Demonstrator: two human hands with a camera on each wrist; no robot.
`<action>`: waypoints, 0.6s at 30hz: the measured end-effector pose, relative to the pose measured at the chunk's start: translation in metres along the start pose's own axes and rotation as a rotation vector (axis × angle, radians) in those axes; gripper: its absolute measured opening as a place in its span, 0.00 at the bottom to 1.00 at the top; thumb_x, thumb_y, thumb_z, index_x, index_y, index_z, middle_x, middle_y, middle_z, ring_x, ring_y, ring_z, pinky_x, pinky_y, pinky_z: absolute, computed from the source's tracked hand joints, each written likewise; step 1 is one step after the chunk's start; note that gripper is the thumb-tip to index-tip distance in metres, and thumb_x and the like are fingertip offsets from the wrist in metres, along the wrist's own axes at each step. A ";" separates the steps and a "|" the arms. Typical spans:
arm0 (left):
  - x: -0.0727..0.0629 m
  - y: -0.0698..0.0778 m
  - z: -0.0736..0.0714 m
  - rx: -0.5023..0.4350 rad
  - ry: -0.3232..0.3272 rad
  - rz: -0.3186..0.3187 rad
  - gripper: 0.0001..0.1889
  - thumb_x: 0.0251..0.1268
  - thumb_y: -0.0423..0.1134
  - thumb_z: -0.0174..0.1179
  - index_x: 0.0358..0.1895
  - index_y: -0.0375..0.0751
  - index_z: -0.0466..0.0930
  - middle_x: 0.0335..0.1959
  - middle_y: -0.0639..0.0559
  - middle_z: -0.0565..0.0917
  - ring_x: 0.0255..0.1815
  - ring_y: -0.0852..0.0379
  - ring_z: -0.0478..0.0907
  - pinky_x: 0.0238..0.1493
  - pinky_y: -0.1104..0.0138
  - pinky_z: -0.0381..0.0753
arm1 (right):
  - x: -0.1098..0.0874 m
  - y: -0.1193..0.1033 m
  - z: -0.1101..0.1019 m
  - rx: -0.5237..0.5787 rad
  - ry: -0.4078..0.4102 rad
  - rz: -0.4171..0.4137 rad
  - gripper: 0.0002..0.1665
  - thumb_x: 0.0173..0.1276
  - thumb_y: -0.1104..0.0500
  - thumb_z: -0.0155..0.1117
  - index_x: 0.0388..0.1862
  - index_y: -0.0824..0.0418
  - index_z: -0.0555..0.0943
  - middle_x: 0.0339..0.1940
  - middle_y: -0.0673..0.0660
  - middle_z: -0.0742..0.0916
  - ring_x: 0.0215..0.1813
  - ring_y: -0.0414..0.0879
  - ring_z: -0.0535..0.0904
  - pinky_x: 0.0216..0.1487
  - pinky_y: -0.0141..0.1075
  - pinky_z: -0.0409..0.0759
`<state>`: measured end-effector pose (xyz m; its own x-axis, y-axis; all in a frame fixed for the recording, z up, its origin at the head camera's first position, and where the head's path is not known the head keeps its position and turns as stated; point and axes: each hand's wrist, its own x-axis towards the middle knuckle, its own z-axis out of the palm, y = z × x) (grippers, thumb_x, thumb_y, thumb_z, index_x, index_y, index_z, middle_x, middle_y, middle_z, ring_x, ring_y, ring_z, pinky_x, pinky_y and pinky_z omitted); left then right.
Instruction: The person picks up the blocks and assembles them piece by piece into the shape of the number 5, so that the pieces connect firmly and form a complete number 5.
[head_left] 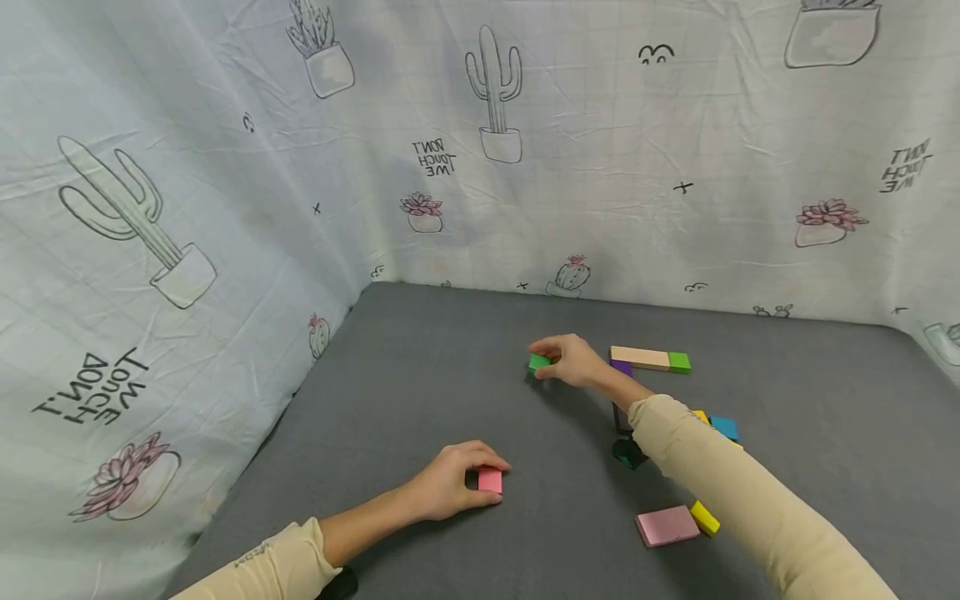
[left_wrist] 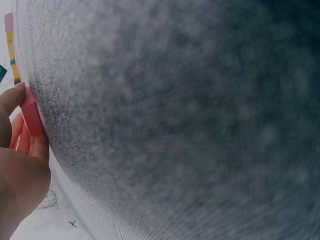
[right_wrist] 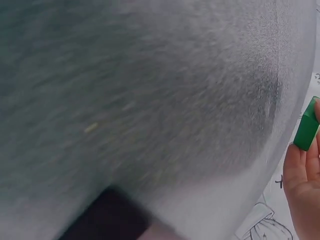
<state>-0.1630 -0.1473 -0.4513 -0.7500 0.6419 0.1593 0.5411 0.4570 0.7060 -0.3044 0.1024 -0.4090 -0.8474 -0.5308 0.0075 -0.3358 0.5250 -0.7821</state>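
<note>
My left hand (head_left: 450, 483) pinches a pink block (head_left: 491, 481) between thumb and fingers at the near middle of the grey table. In the left wrist view the same pink block (left_wrist: 31, 112) sits between the fingertips, at or close to the tabletop. Farther back, my right hand (head_left: 576, 362) holds a small green block (head_left: 538, 363) by its sides. The right wrist view shows this green block (right_wrist: 306, 126) at its right edge, in the fingers; whether it touches the table is unclear.
Right of my right hand lie a beige block (head_left: 640, 357), a light green block (head_left: 679, 362) and a purple block (head_left: 621, 367). A blue block (head_left: 724, 427) and yellow pieces are partly behind my right sleeve. Nearer are a larger pink block (head_left: 667, 527) and a yellow block (head_left: 705, 518).
</note>
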 end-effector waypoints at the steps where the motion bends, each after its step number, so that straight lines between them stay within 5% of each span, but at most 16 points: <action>1: 0.000 0.000 0.000 0.002 0.002 0.003 0.17 0.55 0.36 0.71 0.49 0.41 0.83 0.44 0.56 0.80 0.47 0.62 0.75 0.47 0.69 0.75 | -0.004 0.001 -0.003 -0.003 -0.001 -0.019 0.26 0.63 0.62 0.68 0.59 0.68 0.76 0.52 0.63 0.82 0.54 0.55 0.77 0.50 0.44 0.76; 18: 0.000 -0.001 0.001 0.013 0.007 -0.001 0.18 0.55 0.36 0.71 0.50 0.42 0.83 0.45 0.57 0.80 0.47 0.62 0.75 0.47 0.69 0.75 | -0.049 0.010 -0.021 0.000 0.025 -0.020 0.28 0.61 0.66 0.68 0.60 0.72 0.74 0.55 0.65 0.80 0.54 0.57 0.76 0.50 0.43 0.77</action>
<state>-0.1637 -0.1471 -0.4528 -0.7531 0.6372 0.1638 0.5454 0.4655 0.6970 -0.2755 0.1477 -0.4043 -0.8506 -0.5244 0.0382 -0.3525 0.5148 -0.7815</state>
